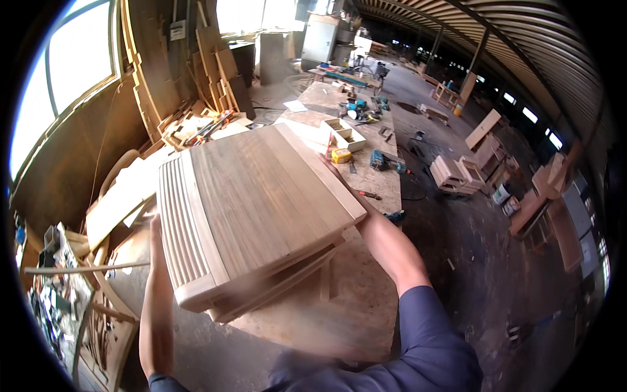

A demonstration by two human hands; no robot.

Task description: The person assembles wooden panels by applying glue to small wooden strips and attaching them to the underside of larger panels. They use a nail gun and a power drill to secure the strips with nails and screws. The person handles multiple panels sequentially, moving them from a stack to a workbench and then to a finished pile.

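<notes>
A small unpainted wooden cabinet [271,196] with a flat top panel and a ribbed, rounded left side fills the middle of the view. It is turned at an angle over a plywood-topped workbench [366,287], and a dark gap shows along its near side, below the top. My left hand [155,225] is against the cabinet's left side, its fingers mostly hidden. Along the right side reaches my right hand [332,170], partly covered by the cabinet's edge. Both hands hold the cabinet between them. Whether its underside touches the bench cannot be seen.
Farther along the bench lie a cordless drill [385,160], a yellow tape measure [341,155] and a divided white box [344,135]. Boards and offcuts [189,127] are piled to the left. A cluttered tool shelf [62,294] stands near left; wooden frames [455,174] sit on the right floor.
</notes>
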